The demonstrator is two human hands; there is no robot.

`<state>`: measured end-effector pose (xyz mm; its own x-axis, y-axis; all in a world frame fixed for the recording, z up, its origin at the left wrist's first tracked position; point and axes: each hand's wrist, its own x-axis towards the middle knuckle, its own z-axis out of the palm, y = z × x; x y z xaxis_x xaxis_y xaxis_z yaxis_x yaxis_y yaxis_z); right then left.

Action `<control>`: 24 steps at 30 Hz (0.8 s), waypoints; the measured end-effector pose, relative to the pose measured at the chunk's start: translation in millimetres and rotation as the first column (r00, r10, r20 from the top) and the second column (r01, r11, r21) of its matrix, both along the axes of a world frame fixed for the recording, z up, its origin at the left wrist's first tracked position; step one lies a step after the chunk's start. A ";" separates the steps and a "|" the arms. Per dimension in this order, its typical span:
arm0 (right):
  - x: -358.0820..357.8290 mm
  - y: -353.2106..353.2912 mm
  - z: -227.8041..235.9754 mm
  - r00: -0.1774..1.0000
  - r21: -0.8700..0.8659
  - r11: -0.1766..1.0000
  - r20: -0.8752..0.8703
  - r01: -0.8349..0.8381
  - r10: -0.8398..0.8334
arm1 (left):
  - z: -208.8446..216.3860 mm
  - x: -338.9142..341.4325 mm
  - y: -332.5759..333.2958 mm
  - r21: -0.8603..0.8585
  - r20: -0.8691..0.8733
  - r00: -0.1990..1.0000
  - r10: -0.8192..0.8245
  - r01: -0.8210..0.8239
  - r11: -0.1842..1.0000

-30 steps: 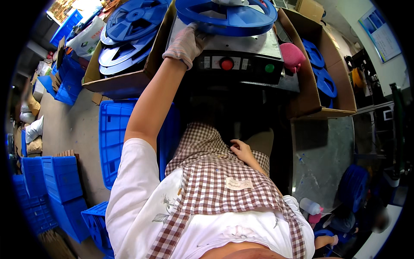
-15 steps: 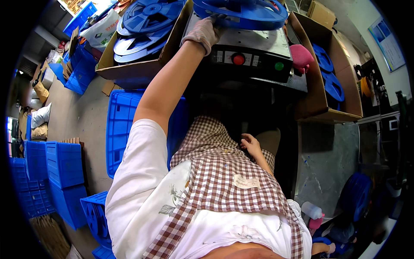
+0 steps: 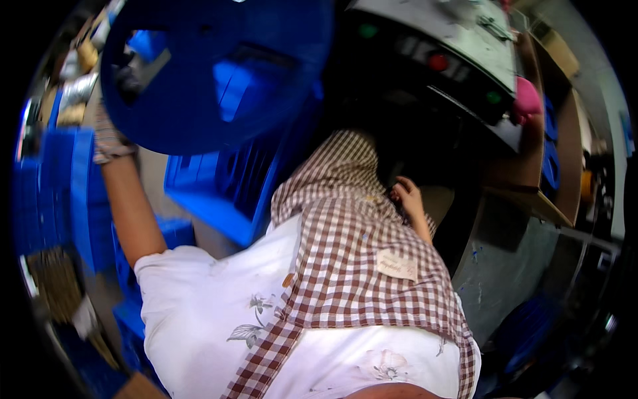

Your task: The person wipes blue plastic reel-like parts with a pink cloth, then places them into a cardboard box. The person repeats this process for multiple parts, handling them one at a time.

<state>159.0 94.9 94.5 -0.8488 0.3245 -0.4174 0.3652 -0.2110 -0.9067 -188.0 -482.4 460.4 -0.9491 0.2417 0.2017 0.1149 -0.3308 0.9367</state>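
Note:
My left hand (image 3: 109,133), in a light glove, grips the left edge of a large blue plastic reel (image 3: 183,106). That arm is stretched out to the left, and the fingers are partly hidden and blurred. Wide cut-outs in the reel show things behind it. Below the reel, a blue crate (image 3: 193,183) stands on the floor; the reel covers part of it. My right hand (image 3: 409,196) is bare and rests by my lap, its fingers loosely bent and apart, with nothing visible in them.
At the far right is a machine (image 3: 458,33) with a red button and green lights. Beside it lies a pink thing (image 3: 527,100) and a cardboard box (image 3: 565,153) with blue reels. Stacked blue crates (image 3: 60,179) stand at the left, with flat brown cardboard (image 3: 56,282) nearer me.
My left hand has carried the blue reel from above the machine to the left, over the crate. My view has turned left as well. The right hand stays at my lap.

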 end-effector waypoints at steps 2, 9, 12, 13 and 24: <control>-1.6 1.4 11.7 1.000 -0.001 1.000 0.030 -0.009 0.009 | 2.0 48.9 -26.0 -0.244 -0.064 0.963 0.263 -0.270 0.931; -24.3 3.2 -7.8 0.990 -0.072 0.997 0.132 -0.042 0.052 | -155.4 41.5 -56.1 -0.766 -0.502 0.798 0.333 -0.589 0.258; -20.1 49.8 -18.4 0.993 -0.037 0.998 0.101 -0.057 0.060 | -329.9 27.7 -45.9 -0.814 -0.525 0.809 0.263 -0.568 0.123; -19.3 49.2 -19.7 0.994 -0.032 0.998 0.096 -0.057 0.060 | -367.6 23.8 -47.9 -0.887 -0.410 0.854 0.320 -0.455 0.078; -6.7 36.2 -5.2 0.990 -0.005 0.996 0.111 -0.090 0.090 | -397.0 40.2 -14.1 -0.940 0.212 0.850 0.483 0.313 -0.138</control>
